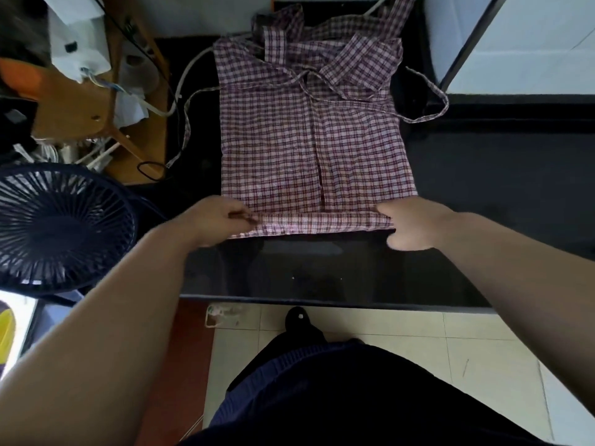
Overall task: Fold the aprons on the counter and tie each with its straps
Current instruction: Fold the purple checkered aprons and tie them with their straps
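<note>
Head-worn wide-angle camera looks steeply down, close above the counter (483, 194).

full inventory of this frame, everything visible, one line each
apron: 1 that shows, red-purple-white check, flat on the counter, near hem folded over
straps: 2 loose, same check, one trailing off each side
counter: 1, glossy black, under the apron
fan: 1, dark blue, left of the counter
wooden stand: 1, brown, far left, clutter on it
cable: 1, white, by the apron's far left corner
floor tiles: cream, below the counter's near edge
left hand: 1, pinches the hem's left end
right hand: 1, holds the hem's right end
</note>
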`<state>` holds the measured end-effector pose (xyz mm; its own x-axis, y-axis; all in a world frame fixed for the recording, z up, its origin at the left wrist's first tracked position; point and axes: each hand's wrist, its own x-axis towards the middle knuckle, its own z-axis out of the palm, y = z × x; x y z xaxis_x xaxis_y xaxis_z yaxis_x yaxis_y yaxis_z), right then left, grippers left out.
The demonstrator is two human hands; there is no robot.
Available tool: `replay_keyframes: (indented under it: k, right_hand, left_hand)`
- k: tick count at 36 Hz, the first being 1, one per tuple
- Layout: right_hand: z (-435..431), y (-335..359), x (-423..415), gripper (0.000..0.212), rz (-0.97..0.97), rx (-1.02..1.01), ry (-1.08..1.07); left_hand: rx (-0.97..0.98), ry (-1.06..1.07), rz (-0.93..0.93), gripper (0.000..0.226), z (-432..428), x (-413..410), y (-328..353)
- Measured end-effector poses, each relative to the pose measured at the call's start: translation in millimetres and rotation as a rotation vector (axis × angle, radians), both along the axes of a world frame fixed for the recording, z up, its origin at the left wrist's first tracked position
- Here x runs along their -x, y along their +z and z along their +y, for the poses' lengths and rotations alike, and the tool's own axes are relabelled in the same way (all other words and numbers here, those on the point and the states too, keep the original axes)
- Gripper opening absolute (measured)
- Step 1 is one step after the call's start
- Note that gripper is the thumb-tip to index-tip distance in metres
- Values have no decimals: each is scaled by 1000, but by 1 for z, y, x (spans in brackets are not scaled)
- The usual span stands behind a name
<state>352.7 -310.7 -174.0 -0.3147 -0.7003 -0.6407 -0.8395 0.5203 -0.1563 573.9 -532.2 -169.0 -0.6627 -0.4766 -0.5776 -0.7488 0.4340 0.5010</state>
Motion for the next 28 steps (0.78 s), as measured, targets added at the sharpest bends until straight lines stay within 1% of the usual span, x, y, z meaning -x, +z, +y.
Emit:
replay_keyframes:
  k: [2,3,5,7,9,12,14,16,19,20,21,22,23,24,25,26,27,28]
  right_hand:
    - [-1,0,5,7,9,43,-88]
    - [-1,1,7,5,-11,69,-148]
    - [-2,0,15,15,-72,125,-298]
    - [-3,-1,20,13,-141,220,-484]
    - [-4,-5,24,4,-186,309,-654]
    - [-3,-14,25,20,-223,352,-829]
    - [-1,-21,22,27,-197,377,-877]
    - [-1,-25,18,32,-125,374,-880]
    - [-6,-25,13,35,-28,330,-902]
    - [-8,-23,9,39,25,317,-901]
    - [-9,-21,6,44,130,305,-840]
    - [-10,-19,1,48,266,289,-710]
    - [-10,-18,-3,49,377,289,-543]
    - [-10,-18,-6,47,430,320,-370]
    - [-11,-18,-9,42,417,355,-219]
    - [-12,-18,-12,37,354,376,-105]
    - [-14,-18,-15,39,267,363,-24]
    - [-15,-19,-17,48,175,299,22]
  left_hand:
    - [-139,168,31,8,-7,-2,-3]
    - [-194,261,58,9,-9,-6,-7]
    - [-291,454,145,11,-9,-12,-16]
    - [-307,627,223,12,-6,-18,-26]
    - [-161,692,245,12,-1,-19,-32]
    - [98,669,228,19,4,-14,-40]
    - [220,665,157,30,5,-11,-43]
    - [301,669,72,42,5,-12,-46]
    - [394,629,-71,51,6,-8,-46]
    - [442,615,-98,52,8,-6,-45]
    - [504,597,-90,55,10,-5,-44]
    - [584,549,-24,58,12,-6,-44]
    - [662,437,77,58,14,-7,-43]
    - [731,283,190,57,17,-9,-44]
    - [770,112,276,55,18,-11,-45]
    - [747,-54,319,56,20,-12,-45]
    - [658,-186,304,60,23,-12,-46]
    - [558,-261,239,63,28,-11,-43]
